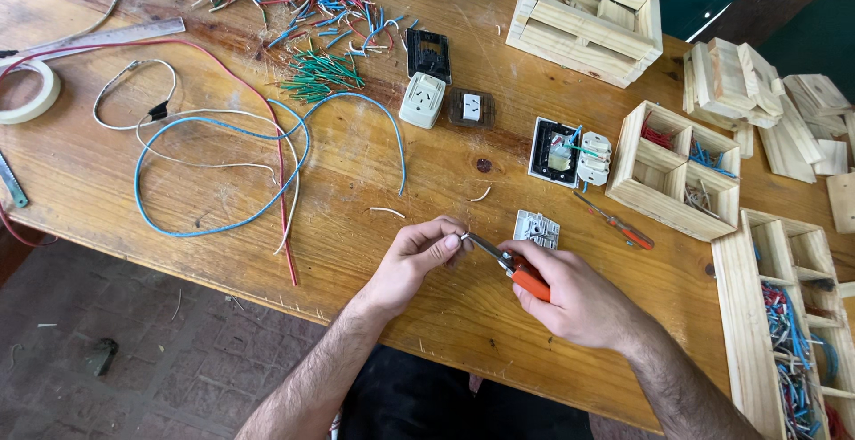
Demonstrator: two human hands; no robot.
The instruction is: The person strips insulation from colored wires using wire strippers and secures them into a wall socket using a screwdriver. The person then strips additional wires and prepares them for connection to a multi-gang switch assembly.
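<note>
Near the table [267, 253] edge, right hand [570, 297] grips orange-handled pliers [517, 271], left hand [419, 257] pinching their tip

Worn wooden table [107, 199] over what looks like brick floor [107, 351]

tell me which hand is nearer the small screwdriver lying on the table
Right. The right hand, gripping orange-handled pliers, sits just below-left of the screwdriver. The left hand is farther off, beyond the pliers' tip.
</note>
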